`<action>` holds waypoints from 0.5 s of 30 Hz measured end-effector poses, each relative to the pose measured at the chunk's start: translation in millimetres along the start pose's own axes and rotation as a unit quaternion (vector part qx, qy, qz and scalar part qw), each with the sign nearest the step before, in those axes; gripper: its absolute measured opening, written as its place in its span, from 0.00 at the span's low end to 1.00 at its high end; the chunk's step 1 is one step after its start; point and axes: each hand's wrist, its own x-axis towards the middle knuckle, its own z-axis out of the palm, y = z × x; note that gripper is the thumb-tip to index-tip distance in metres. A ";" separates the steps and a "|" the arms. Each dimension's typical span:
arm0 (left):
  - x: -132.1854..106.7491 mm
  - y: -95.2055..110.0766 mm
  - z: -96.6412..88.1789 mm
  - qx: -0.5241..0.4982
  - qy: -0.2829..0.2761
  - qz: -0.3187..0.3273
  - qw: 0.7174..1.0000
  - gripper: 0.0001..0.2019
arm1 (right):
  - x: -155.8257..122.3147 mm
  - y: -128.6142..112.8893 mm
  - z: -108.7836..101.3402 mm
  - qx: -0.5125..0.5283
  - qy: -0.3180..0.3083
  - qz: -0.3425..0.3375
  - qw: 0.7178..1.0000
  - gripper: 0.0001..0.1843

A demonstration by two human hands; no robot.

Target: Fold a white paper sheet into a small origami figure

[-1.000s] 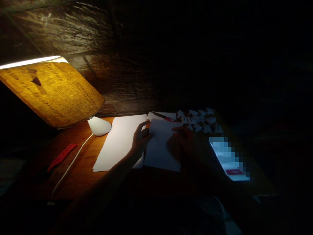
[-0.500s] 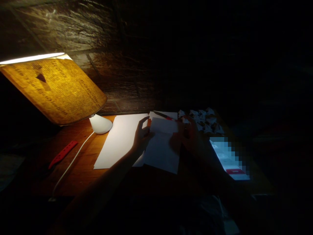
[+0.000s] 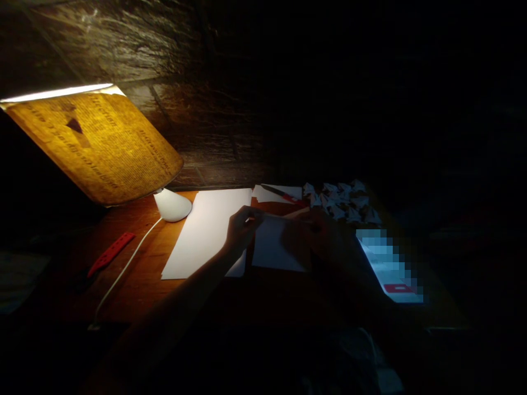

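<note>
A white sheet of paper [image 3: 272,247] lies folded over on the wooden table [image 3: 140,258], its far edge brought toward me. My left hand [image 3: 241,227] pinches the paper's upper left corner with bent fingers. My right hand [image 3: 319,236], dark in shadow, presses on the paper's right side; its fingers are hard to make out. A larger white sheet [image 3: 206,233] lies flat just left of my left hand.
A lit desk lamp [image 3: 96,142] with a printed shade and white base [image 3: 172,206] stands at the left, its cord [image 3: 123,269] trailing forward. A red ruler [image 3: 110,254] lies left. Folded paper pieces [image 3: 341,200], red-handled scissors [image 3: 282,193] and a glowing phone [image 3: 389,266] sit right.
The paper's far edge has been folded down toward me, so it now looks shorter. Both hands moved with the fold and rest on its upper edge.
</note>
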 end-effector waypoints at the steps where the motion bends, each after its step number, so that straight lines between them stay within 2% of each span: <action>1: 0.3 0.9 -0.6 0.004 0.007 0.009 1.000 0.07 | 0.6 -0.8 -0.6 -0.009 0.011 -0.006 1.000 0.08; 5: 1.6 3.6 -2.1 -0.017 0.012 0.010 1.000 0.08 | 2.9 -5.4 -2.2 -0.003 0.058 0.003 0.998 0.11; 7: 2.1 3.8 -2.0 -0.035 -0.001 -0.019 0.999 0.09 | 3.2 -8.2 -3.3 0.006 0.045 0.039 0.998 0.14; 11: 2.1 2.7 -1.0 -0.061 -0.004 -0.050 0.997 0.12 | 2.7 -18.1 -6.5 0.047 -0.027 0.157 0.986 0.20; 15: 3.0 1.3 -1.4 -0.080 0.014 -0.044 0.996 0.09 | 3.6 -27.6 -11.0 0.083 0.007 0.164 0.983 0.20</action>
